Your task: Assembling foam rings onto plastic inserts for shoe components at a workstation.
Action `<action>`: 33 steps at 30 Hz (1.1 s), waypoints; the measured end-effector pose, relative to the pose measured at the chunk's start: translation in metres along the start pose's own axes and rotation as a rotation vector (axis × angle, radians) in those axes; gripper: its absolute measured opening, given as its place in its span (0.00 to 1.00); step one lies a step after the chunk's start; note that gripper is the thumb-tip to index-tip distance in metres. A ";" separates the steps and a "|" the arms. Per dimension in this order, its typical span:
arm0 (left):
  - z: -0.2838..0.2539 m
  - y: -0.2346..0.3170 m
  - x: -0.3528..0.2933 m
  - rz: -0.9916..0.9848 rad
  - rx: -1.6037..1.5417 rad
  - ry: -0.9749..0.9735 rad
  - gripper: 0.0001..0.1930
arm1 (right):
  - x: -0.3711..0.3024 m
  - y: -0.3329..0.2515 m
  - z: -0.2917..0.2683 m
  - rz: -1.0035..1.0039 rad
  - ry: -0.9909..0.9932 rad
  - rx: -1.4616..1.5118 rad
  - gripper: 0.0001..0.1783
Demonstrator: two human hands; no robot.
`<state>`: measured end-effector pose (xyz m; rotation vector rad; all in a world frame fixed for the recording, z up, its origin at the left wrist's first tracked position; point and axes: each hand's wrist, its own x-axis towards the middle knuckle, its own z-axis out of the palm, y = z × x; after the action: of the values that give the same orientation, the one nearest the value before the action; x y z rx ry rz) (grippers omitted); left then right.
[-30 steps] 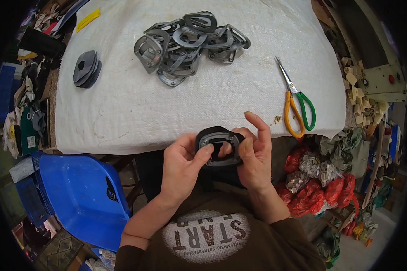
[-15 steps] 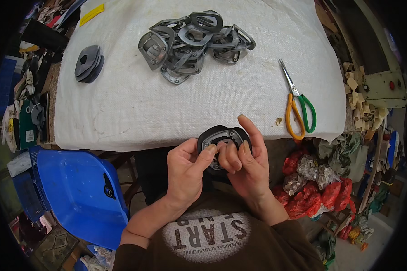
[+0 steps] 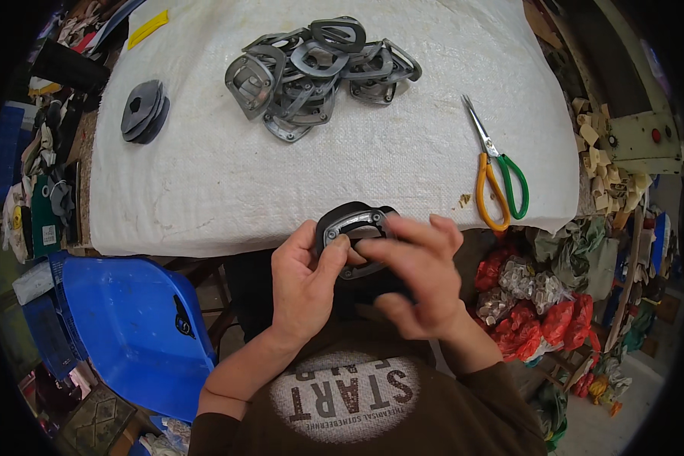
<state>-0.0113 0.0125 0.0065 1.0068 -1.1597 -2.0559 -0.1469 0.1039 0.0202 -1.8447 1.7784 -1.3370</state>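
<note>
My left hand [image 3: 305,285] grips a rounded, ring-like frame [image 3: 348,221] with a clear-grey plastic face, small round fasteners and a black backing. Its thumb presses on the near left of the face. My right hand [image 3: 427,273] is at the frame's right side, smeared by motion. The thumb and fingers there are spread apart, and nothing shows between them. Its fingertips overlap the frame's opening; whether they touch it I cannot tell. Farther up the white-covered table [image 3: 205,182] lies a pile of similar grey frames [image 3: 311,76].
Scissors [image 3: 495,167] with one orange and one green handle lie at the table's right. A stack of dark grey flat pieces [image 3: 144,112] is at the left, below a yellow strip [image 3: 148,29]. A blue tub [image 3: 137,327] stands lower left; red bags [image 3: 520,330] lie lower right.
My right hand has pulled back slightly from the frame, and its bent fingers have spread. The frame has tilted, showing more of its black side, and shifted slightly left with my left hand.
</note>
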 end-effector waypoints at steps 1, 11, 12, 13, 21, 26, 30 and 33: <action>-0.002 -0.003 0.000 0.035 0.035 -0.002 0.05 | 0.002 -0.004 0.001 -0.105 -0.176 -0.236 0.24; -0.002 0.003 0.003 0.028 0.025 0.035 0.04 | 0.002 -0.003 -0.004 -0.176 -0.165 -0.198 0.11; -0.002 0.003 0.003 0.052 0.039 0.039 0.06 | 0.004 -0.002 -0.005 -0.122 -0.226 -0.085 0.10; 0.000 0.004 0.004 0.053 0.038 0.038 0.06 | 0.004 -0.002 -0.004 -0.123 -0.226 -0.087 0.10; -0.003 0.004 0.004 0.043 0.021 0.021 0.07 | -0.003 -0.004 -0.002 -0.331 -0.196 -0.355 0.13; 0.001 0.006 0.007 0.021 0.016 0.047 0.06 | 0.004 0.004 -0.011 -0.315 -0.222 -0.244 0.12; -0.001 0.010 0.007 0.013 0.000 0.048 0.06 | 0.003 0.012 -0.014 -0.116 -0.098 0.104 0.18; -0.002 0.007 0.006 0.073 0.092 0.065 0.06 | -0.004 0.019 0.003 0.280 0.279 0.362 0.22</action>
<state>-0.0123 0.0037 0.0105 1.0512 -1.2487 -1.9144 -0.1562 0.1017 0.0034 -1.2228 1.6974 -1.7258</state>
